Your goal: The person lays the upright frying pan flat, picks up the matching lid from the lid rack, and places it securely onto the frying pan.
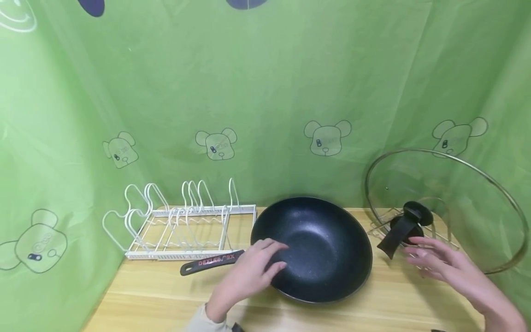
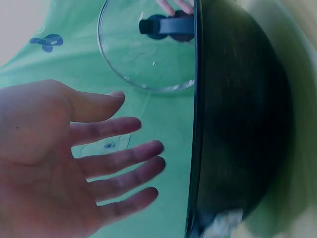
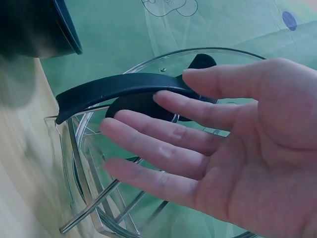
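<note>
A black wok [image 1: 327,244] sits on the table, its long handle [image 1: 209,263] pointing left. Over the wok's near-left rim, my left hand [image 1: 250,272] has its fingers spread and holds nothing; in the left wrist view they stand apart from the rim. At the right, a large glass lid [image 1: 473,198] with a metal rim stands tilted upright. Its black arched handle [image 3: 124,84] faces the wok. My right hand [image 1: 452,267] is beside that handle, fingers extended. Thumb and index fingertip [image 3: 163,96] overlap the handle in the right wrist view, without curling round it.
A white wire rack [image 1: 191,253] with several upright loops stands at the back left. Metal bars of another rack [image 3: 89,208] show around the lid. Behind the wooden table [image 1: 157,295] hangs a green curtain [image 1: 265,83] with bear drawings.
</note>
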A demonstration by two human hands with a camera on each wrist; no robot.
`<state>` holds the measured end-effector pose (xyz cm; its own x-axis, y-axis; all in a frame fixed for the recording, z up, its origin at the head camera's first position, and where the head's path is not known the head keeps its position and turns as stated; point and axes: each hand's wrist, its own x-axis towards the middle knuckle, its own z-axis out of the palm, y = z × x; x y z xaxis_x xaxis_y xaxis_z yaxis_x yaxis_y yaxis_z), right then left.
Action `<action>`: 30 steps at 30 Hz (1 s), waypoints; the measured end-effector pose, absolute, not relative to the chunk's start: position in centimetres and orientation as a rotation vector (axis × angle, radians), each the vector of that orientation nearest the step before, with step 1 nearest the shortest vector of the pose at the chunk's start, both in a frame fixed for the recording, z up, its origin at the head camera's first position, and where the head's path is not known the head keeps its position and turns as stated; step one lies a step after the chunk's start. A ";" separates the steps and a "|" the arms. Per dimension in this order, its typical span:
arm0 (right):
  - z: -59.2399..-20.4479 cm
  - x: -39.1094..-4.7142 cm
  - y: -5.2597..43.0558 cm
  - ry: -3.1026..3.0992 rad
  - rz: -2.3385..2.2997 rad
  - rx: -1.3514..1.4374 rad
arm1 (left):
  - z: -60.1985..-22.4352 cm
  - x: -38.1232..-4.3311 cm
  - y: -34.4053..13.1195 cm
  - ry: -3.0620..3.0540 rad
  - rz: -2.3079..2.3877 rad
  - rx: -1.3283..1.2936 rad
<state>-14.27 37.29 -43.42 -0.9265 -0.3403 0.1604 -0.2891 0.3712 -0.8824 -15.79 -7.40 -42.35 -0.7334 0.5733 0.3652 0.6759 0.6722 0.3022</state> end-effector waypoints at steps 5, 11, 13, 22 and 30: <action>-44.0 -14.8 37.6 2.598 -1.646 -0.543 | -42.0 -17.0 -4.6 -2.637 -0.758 -1.103; -44.6 -15.3 37.2 2.664 -1.595 -0.450 | -41.6 -18.3 -2.0 -2.602 -0.867 -1.179; -44.8 -15.5 37.1 2.659 -1.588 -0.439 | -41.3 -18.8 -1.0 -2.584 -0.901 -1.183; -45.5 -16.3 36.9 2.601 -1.629 -0.351 | -40.4 -21.7 3.8 -2.627 -1.113 -1.145; -45.2 -16.5 36.1 2.717 -1.529 -0.256 | -40.8 -24.8 7.4 -2.661 -1.153 -1.090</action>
